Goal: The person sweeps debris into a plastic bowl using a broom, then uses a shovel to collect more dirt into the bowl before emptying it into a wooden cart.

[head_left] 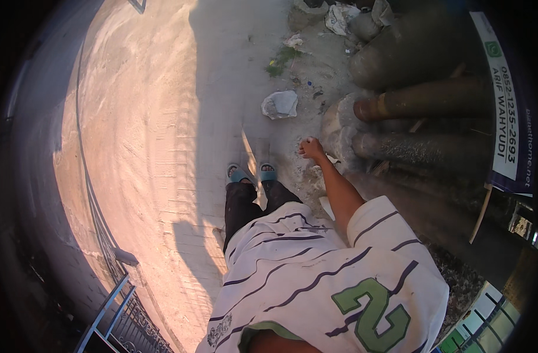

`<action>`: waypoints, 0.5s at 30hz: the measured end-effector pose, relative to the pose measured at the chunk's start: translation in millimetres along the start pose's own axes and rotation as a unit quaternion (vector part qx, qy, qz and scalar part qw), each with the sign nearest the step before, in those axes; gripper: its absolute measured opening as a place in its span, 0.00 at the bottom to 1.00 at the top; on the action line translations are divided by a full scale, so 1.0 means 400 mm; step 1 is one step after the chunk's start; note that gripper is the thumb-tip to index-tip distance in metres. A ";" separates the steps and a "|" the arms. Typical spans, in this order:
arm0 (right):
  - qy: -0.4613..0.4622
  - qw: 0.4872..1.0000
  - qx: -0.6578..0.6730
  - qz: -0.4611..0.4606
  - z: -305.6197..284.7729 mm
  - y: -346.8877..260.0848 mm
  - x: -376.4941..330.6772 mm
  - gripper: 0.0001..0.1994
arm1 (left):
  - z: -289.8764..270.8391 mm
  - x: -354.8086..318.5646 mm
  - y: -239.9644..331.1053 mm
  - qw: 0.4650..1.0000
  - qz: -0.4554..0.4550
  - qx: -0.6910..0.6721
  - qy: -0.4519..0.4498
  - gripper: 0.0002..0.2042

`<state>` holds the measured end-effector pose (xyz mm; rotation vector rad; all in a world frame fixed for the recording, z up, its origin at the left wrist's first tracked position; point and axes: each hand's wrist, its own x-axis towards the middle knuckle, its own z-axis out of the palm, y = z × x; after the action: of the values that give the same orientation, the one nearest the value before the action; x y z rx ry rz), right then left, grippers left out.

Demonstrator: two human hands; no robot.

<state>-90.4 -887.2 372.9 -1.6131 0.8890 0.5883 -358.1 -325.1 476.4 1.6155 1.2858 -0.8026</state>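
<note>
My right hand (311, 149) reaches forward from a striped white short sleeve, its fingers curled closed. Whether anything is inside them is too small to make out. Below the hand lies pale, dusty ground with rubble, and just to its right stands a rough grey concrete lump (339, 126). Ahead and a little left of it, a whitish angular block (279, 105), perhaps a stone or a filled bag, rests on the ground. My left hand is out of view. Both feet, in blue slide sandals (238, 175), stand on the paving left of the hand.
Large rusty pipes (422, 103) lie along the right, beside a hanging banner (504, 106). Whitish sacks (341, 19) and a grass tuft (282, 62) are farther ahead. A sunlit paved road (134, 129) runs along the left, with a blue metal railing (107, 312) at lower left.
</note>
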 end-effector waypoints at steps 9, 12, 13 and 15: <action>0.163 0.950 0.243 0.104 -0.088 0.086 0.022 0.13 | -0.012 0.233 0.552 0.991 0.088 0.017 -0.099 0.20; 0.203 0.926 0.278 0.155 -0.043 0.164 -0.123 0.14 | -0.015 0.399 0.715 0.975 0.128 -0.015 -0.180 0.20; 0.187 0.921 0.294 0.177 -0.004 0.165 -0.150 0.14 | -0.052 0.494 0.763 0.970 0.141 -0.015 -0.199 0.19; 0.151 0.914 0.321 0.195 0.069 0.155 -0.159 0.13 | -0.136 0.683 0.924 0.976 0.148 0.057 -0.149 0.15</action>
<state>-175.3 -849.5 379.4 -0.9372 1.4788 0.2623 65.6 -191.9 346.4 1.6530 0.7784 -0.9010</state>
